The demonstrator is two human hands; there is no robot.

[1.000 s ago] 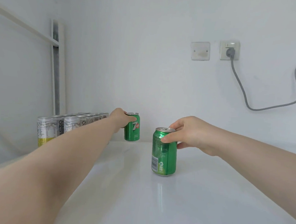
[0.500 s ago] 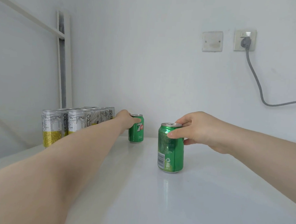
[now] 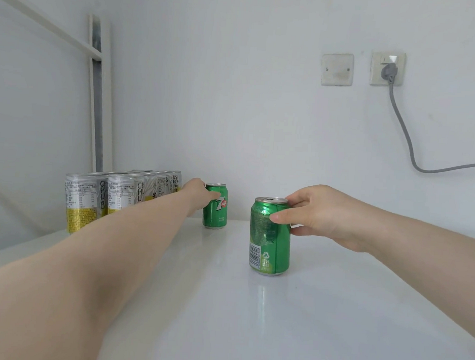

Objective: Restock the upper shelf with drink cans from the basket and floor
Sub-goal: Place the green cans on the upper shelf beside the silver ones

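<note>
One green can (image 3: 270, 237) stood upright on the white shelf (image 3: 277, 321). The right hand (image 3: 326, 216) held its top, thumb and fingers (image 3: 298, 204) curled round it. Behind the green can, to its left, the left hand (image 3: 199, 192) gripped a 7up can (image 3: 217, 210). Farther left of the green can stood silver and yellow cans (image 3: 113, 197). High behind it, a grey plug (image 3: 389, 71) sat in a socket (image 3: 399, 78).

Head camera looks forward, close over the shelf (image 3: 277, 327).
</note>
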